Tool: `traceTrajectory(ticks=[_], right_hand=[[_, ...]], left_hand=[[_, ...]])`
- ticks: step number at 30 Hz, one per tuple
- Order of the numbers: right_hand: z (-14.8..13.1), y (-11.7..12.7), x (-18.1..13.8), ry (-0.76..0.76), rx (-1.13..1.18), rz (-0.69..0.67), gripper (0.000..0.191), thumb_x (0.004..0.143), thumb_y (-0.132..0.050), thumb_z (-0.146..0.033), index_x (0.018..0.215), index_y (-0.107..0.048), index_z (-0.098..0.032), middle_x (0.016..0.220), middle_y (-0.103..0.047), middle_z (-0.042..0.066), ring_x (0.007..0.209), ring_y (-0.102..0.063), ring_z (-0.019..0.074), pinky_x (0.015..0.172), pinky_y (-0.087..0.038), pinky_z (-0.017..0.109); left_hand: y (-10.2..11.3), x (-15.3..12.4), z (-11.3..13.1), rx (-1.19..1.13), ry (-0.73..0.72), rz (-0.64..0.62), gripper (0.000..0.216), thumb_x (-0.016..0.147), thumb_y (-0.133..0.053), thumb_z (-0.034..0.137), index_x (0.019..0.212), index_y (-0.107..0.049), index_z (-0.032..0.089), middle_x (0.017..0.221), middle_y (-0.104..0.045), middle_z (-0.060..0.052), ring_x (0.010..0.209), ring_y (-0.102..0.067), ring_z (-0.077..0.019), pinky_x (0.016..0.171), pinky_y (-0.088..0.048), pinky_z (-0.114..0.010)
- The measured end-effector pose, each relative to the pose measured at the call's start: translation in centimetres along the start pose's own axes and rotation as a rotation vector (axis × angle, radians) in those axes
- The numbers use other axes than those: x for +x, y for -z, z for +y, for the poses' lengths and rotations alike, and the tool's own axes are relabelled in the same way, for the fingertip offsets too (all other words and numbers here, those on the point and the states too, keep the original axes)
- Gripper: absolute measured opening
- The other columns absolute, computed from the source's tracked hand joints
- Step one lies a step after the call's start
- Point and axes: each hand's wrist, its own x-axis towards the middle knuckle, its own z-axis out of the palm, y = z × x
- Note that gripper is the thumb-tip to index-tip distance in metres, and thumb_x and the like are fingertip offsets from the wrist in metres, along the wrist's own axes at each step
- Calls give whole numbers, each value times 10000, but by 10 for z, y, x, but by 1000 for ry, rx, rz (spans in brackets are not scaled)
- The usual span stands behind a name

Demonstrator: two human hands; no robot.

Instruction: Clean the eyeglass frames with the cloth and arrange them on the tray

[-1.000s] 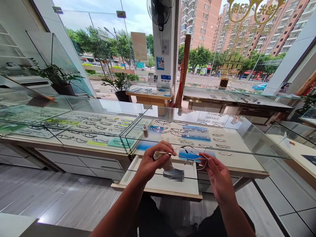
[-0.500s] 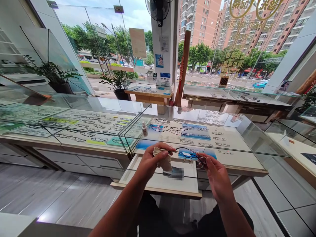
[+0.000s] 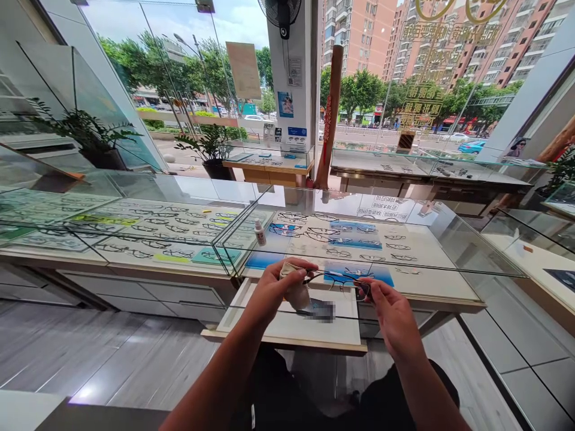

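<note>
A pair of thin dark-framed eyeglasses is stretched between my two hands, above an open drawer. My left hand is closed around a pale cleaning cloth and pinches one temple of the glasses at the cloth. The cloth's loose end hangs below the fingers. On the other side, my right hand grips the glasses between thumb and fingers, near a lens. Part of the frame is hidden by those fingers. Inside the drawer lies a dark flat object, partly blurred out.
A small white bottle stands on the glass display case in front of me. Rows of eyeglasses lie inside it and in the case to the left. The glass edges run just beyond my hands. Grey floor lies at left.
The eyeglasses have tilted between my hands, so the lenses appear narrower. My left hand with the cloth has shifted slightly along the temple. The whole view has moved a little.
</note>
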Motion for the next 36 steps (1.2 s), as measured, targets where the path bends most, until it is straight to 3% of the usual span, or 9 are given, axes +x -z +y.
traceTrajectory(ticks=[5, 10, 17, 25, 30, 36], right_hand=[[-4, 2, -1, -62, 39, -60, 472, 823, -847, -652, 1069, -874, -250, 1148, -820, 94, 1042, -676, 278, 966, -508, 414], [-11, 8, 5, -125, 39, -224, 432, 858, -798, -616, 1047, -871, -234, 1145, -808, 103, 1061, -687, 279, 947, -509, 393], [-24, 3, 22, -170, -246, -533, 424, 871, -804, -622, 981, -848, -215, 971, -785, 67, 926, -653, 229, 899, -481, 370], [-18, -3, 26, -207, -279, -716, 397, 830, -880, -568, 877, -771, -189, 884, -747, 42, 839, -633, 191, 811, -468, 331], [-18, -4, 24, -219, -252, -774, 386, 870, -852, -558, 896, -752, -186, 881, -722, 34, 840, -604, 173, 815, -466, 315], [-20, -5, 19, -195, -328, -754, 410, 865, -832, -580, 842, -696, -193, 763, -604, -11, 712, -464, 139, 666, -372, 289]], left_hand=[[0, 2, -2, -58, 65, 14, 400, 706, -935, 473, 939, -851, 159, 968, -833, -115, 962, -775, -266, 841, -586, -313], [0, 3, -7, -58, 83, -11, 415, 678, -947, 473, 923, -843, 155, 1031, -835, -128, 967, -776, -271, 881, -595, -337], [-4, -1, -9, 55, 120, -165, 373, 730, -919, 467, 929, -852, 160, 953, -827, -110, 908, -764, -241, 792, -569, -294], [-3, -4, -5, 134, 110, -274, 328, 775, -901, 453, 941, -872, 171, 956, -828, -103, 893, -749, -222, 807, -564, -286], [-2, 0, -8, 138, 126, -310, 341, 775, -898, 461, 957, -876, 173, 947, -829, -109, 881, -756, -226, 780, -567, -286], [-6, 1, -7, 137, 150, -337, 340, 769, -897, 471, 940, -872, 178, 946, -831, -123, 859, -770, -245, 770, -578, -310]])
